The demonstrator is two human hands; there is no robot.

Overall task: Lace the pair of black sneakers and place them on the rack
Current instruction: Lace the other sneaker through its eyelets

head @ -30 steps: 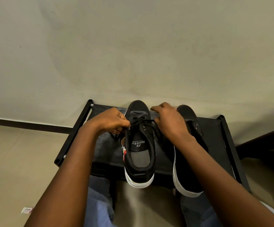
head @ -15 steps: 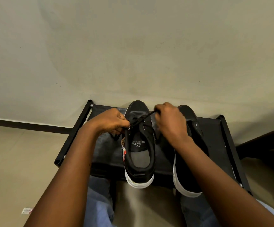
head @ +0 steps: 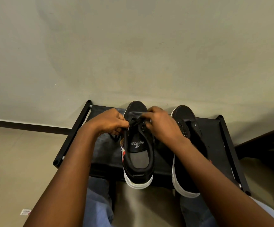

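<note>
Two black sneakers with white soles stand side by side on a low black rack [head: 212, 126], toes toward the wall. The left sneaker [head: 138, 154] has a black lace [head: 135, 123] running across its upper eyelets. My left hand [head: 110, 121] pinches the lace at the shoe's left side. My right hand [head: 161, 124] grips the lace at the shoe's right side, just over the tongue. The right sneaker [head: 185, 117] shows bare eyelets and no lace; my right forearm covers much of it.
The rack stands against a plain wall with a dark skirting line [head: 26, 126]. My knees in blue jeans [head: 98, 202] sit under the rack's front edge. A small paper scrap [head: 25, 212] lies on the floor at lower left. Dark furniture [head: 267, 145] sits at the right.
My right hand has come back down and left toward the left sneaker's tongue, and the lace it had pulled taut to the upper right now lies short across the eyelets. My left hand stayed put.
</note>
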